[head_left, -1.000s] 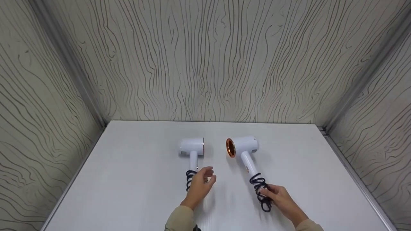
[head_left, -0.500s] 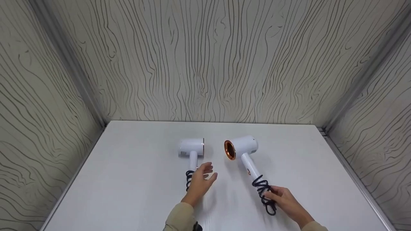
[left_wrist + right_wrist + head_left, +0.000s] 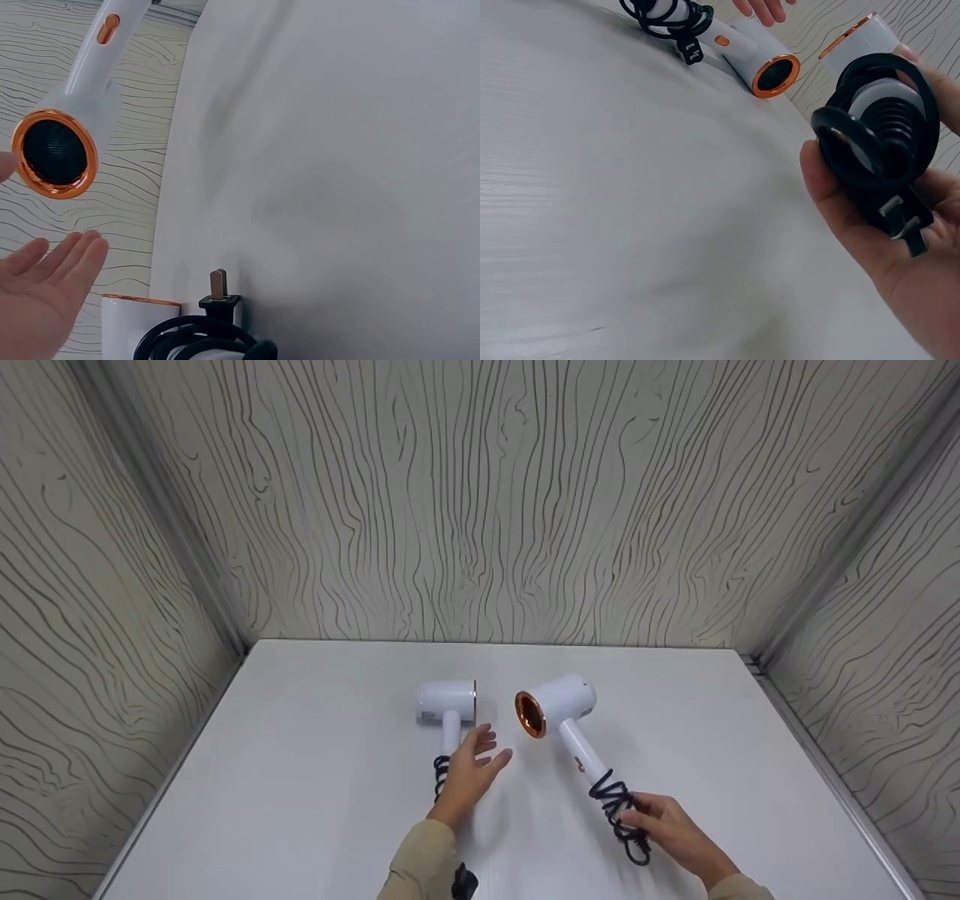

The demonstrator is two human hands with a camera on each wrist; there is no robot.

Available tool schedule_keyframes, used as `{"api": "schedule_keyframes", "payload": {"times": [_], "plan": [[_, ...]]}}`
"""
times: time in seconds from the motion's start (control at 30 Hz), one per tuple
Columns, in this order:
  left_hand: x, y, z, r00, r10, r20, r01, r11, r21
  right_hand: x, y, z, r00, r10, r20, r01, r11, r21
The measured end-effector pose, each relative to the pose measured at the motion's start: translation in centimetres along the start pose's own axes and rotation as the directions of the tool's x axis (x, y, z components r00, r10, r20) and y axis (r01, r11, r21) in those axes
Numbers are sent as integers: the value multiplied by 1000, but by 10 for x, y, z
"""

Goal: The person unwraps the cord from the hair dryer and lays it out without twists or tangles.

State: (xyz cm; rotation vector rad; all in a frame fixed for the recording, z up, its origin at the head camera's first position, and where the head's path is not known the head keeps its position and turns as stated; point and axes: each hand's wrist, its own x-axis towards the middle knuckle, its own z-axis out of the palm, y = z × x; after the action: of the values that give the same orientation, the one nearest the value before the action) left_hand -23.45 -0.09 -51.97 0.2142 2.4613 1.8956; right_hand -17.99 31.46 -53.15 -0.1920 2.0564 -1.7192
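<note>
My right hand [image 3: 675, 829] grips the lower handle of a white hair dryer [image 3: 576, 697], fingers and thumb on the black cord [image 3: 611, 793] coiled round it. Held above the table, the dryer points its copper-rimmed mouth left and toward me. In the right wrist view the plug [image 3: 904, 221] sits against the palm. My left hand [image 3: 469, 772] hovers with fingers loosely extended and nothing in them, its thumb apart. Behind it a second white hair dryer [image 3: 446, 701] lies on the table, mouth to the right. Its cord-wrapped handle is partly hidden by that hand in the head view.
The white table [image 3: 300, 780] reaches back to a wall [image 3: 480, 510] with a wood-grain pattern. Similar walls stand at left and right, with grey metal posts at the corners. A black device [image 3: 463, 881] is on the left wrist.
The held hair dryer has swung, its mouth moving left and toward me, while my right hand shifted slightly right. My left hand has moved a little forward. The lying dryer has stayed put.
</note>
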Motion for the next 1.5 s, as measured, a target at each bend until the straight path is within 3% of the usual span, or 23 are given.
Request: {"api": "schedule_keyframes", "payload": {"times": [0.37, 0.6, 1.17, 1.5], "plan": [[5, 7, 3, 998, -65, 14, 65, 998, -27, -4, 0, 1, 999, -24, 34, 24, 1000, 19], [9, 14, 3, 997, -74, 16, 75, 996, -43, -4, -3, 3, 999, -9, 44, 9, 1000, 0], [14, 18, 6, 993, -111, 25, 113, 992, -54, -8, 0, 3, 993, -77, 91, 76, 997, 21], [14, 20, 10, 974, -224, 16, 224, 974, -30, -9, -1, 5, 994, -71, 85, 74, 996, -43]]}}
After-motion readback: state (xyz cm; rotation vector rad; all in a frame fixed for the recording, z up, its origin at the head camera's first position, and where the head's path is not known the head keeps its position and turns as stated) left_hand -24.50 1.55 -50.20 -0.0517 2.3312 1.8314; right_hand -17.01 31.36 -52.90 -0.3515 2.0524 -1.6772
